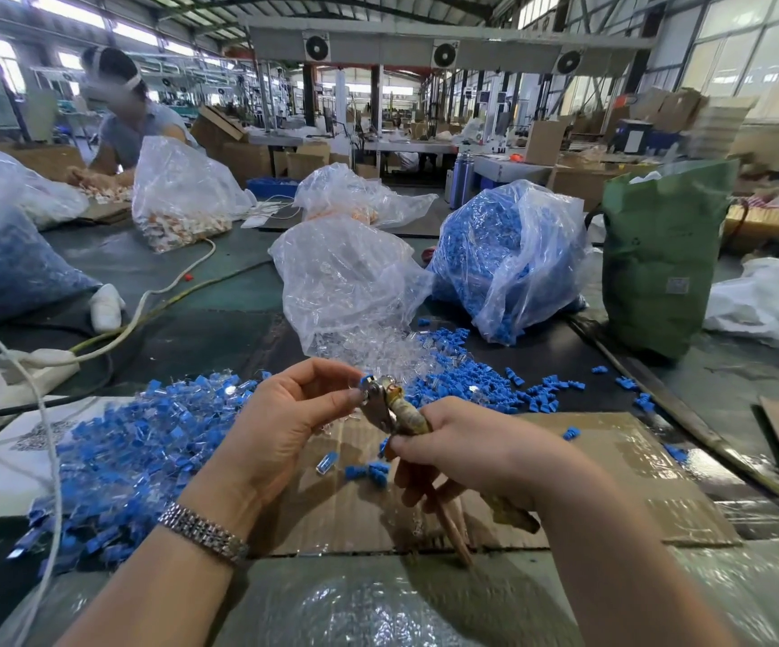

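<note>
1. Head view: right hand (467, 455) grips the taped handles of the pliers (385, 406), held above the cardboard sheet (611, 459) on the table (219, 319).
2. Left hand (280, 422) pinches a small blue piece (363, 380) between thumb and forefinger, right at the pliers' head.
3. Heap of blue pieces (135, 441) lies left of the cardboard sheet; clear bag (350, 282) sits behind the hands.

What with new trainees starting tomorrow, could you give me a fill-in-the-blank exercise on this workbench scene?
1. The right hand grips the handles of a pair of ____.
2. A metal watch sits on the ____ wrist.
3. The left hand pinches a small part; the pile of parts beside it is clear and ____.
4. Under both hands lies a flat sheet of ____.
Missing words: pliers; left; blue; cardboard.
</note>
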Motion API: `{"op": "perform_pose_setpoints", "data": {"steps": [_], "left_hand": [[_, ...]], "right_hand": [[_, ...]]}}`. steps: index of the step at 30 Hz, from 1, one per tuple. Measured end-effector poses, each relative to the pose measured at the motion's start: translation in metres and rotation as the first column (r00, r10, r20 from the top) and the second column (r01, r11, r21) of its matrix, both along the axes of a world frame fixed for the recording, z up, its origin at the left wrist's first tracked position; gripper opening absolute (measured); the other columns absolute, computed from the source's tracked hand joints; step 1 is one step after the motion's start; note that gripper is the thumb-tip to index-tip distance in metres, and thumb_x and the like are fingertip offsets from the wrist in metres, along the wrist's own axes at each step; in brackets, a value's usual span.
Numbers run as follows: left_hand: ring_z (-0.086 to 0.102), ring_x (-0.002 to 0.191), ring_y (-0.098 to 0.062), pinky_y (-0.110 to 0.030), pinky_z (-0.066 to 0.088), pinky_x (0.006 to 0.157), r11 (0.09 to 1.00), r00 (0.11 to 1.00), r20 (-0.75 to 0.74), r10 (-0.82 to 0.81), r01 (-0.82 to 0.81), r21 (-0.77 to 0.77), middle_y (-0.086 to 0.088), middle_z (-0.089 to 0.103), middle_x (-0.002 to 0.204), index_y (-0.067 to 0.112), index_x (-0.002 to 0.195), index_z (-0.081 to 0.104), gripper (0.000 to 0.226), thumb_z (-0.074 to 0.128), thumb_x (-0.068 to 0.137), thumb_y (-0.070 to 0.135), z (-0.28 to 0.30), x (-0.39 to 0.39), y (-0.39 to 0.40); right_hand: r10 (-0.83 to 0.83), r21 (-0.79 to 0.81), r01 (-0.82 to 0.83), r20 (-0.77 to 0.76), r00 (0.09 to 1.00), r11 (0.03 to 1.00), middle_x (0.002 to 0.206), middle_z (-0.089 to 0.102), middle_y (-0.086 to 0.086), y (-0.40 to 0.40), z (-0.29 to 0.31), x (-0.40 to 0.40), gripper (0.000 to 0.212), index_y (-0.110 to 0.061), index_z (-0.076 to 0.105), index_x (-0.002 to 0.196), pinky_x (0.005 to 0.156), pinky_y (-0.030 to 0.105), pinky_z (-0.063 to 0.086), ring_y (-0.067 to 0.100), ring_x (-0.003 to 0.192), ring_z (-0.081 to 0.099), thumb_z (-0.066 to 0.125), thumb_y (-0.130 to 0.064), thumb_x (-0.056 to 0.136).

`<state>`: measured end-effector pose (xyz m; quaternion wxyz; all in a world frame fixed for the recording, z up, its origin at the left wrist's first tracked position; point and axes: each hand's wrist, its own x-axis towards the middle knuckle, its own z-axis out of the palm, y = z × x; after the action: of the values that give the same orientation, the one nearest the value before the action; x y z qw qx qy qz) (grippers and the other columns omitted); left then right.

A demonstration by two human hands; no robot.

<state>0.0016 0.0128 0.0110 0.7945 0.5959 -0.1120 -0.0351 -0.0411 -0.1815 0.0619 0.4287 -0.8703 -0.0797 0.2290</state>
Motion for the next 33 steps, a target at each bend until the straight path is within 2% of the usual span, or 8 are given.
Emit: {"op": "perform_pose_setpoints", "data": {"steps": [7,11,14,18,20,24,30,33], "left_hand": [[0.074,0.093,-0.019,-0.024,0.06,0.084,0.981,0.991,0.09,0.097,-0.11,0.158,-0.011,0.078,0.095,0.002,0.097,0.073,0.032,0.076,0.067,0.01,0.0,-0.002,-0.005],[0.075,0.094,-0.019,-0.021,0.059,0.081,0.973,0.988,0.115,0.102,-0.124,0.195,-0.01,0.078,0.096,0.001,0.1,0.073,0.032,0.076,0.069,0.01,0.0,-0.003,-0.004],[0.075,0.094,-0.018,-0.02,0.058,0.079,0.96,0.985,0.129,0.119,-0.147,0.24,-0.008,0.078,0.095,0.003,0.1,0.073,0.022,0.075,0.079,0.001,-0.002,-0.001,-0.003],[0.074,0.094,-0.014,-0.021,0.058,0.082,0.953,0.976,0.158,0.148,-0.183,0.241,-0.002,0.078,0.097,0.015,0.1,0.075,0.02,0.077,0.081,0.007,-0.003,0.001,-0.001],[0.071,0.09,-0.006,-0.017,0.056,0.077,0.856,0.924,0.252,0.287,-0.365,0.365,0.002,0.076,0.095,0.023,0.097,0.074,0.019,0.076,0.086,0.007,-0.008,0.006,0.004],[0.051,0.097,-0.008,-0.023,0.041,0.08,0.351,0.734,0.57,0.37,-0.678,0.646,0.008,0.056,0.103,0.024,0.103,0.071,0.029,0.065,0.089,-0.001,-0.017,0.012,0.007],[0.047,0.117,-0.003,-0.022,0.035,0.108,0.411,0.808,0.581,-0.098,-0.498,0.763,0.011,0.059,0.126,0.026,0.125,0.069,0.035,0.052,0.099,0.009,-0.022,0.011,-0.015],[0.041,0.136,-0.007,-0.035,0.026,0.121,0.285,0.833,0.476,-0.281,-0.402,0.87,0.015,0.052,0.145,0.035,0.14,0.057,0.045,0.034,0.102,0.029,-0.024,0.013,-0.022]], "right_hand": [[-0.082,-0.011,0.083,0.074,0.994,0.996,0.068,0.061,0.006,0.008,-0.013,-0.001,0.037,-0.013,0.057,0.081,0.07,0.042,0.056,0.02,0.055,0.061,0.052,-0.042,0.103],[-0.132,-0.07,0.142,0.132,0.982,0.987,0.067,0.057,0.006,0.014,-0.022,0.002,0.043,-0.014,0.059,0.08,0.074,0.048,0.057,0.024,0.06,0.055,0.051,-0.05,0.101],[-0.114,-0.077,0.126,0.146,0.983,0.989,0.059,0.053,-0.002,0.013,-0.022,0.003,0.045,-0.018,0.057,0.074,0.064,0.035,0.049,0.017,0.053,0.051,0.051,-0.054,0.1],[-0.136,-0.005,0.137,0.087,0.987,0.991,0.069,0.066,0.001,-0.001,-0.015,0.0,0.051,-0.01,0.064,0.091,0.063,0.033,0.054,0.016,0.056,0.064,0.05,-0.058,0.098],[-0.207,-0.066,0.22,0.161,0.965,0.973,0.072,0.064,0.0,-0.014,-0.012,0.004,0.041,-0.016,0.06,0.084,0.06,0.029,0.051,0.015,0.06,0.061,0.055,-0.055,0.097],[-0.268,-0.428,0.407,0.349,0.898,0.807,0.086,0.062,0.0,-0.037,-0.022,0.015,0.036,-0.022,0.054,0.085,0.062,0.031,0.046,0.017,0.074,0.06,0.058,-0.058,0.094],[-0.254,-0.646,0.434,0.357,0.899,0.628,0.125,0.049,0.007,-0.043,-0.042,0.016,0.049,-0.022,0.052,0.109,0.09,0.042,0.046,0.025,0.111,0.052,0.06,-0.066,0.088],[-0.167,-0.64,0.496,0.504,0.847,0.586,0.13,0.043,0.005,-0.037,-0.044,0.015,0.055,-0.022,0.051,0.125,0.102,0.047,0.04,0.027,0.125,0.04,0.062,-0.062,0.089]]}}
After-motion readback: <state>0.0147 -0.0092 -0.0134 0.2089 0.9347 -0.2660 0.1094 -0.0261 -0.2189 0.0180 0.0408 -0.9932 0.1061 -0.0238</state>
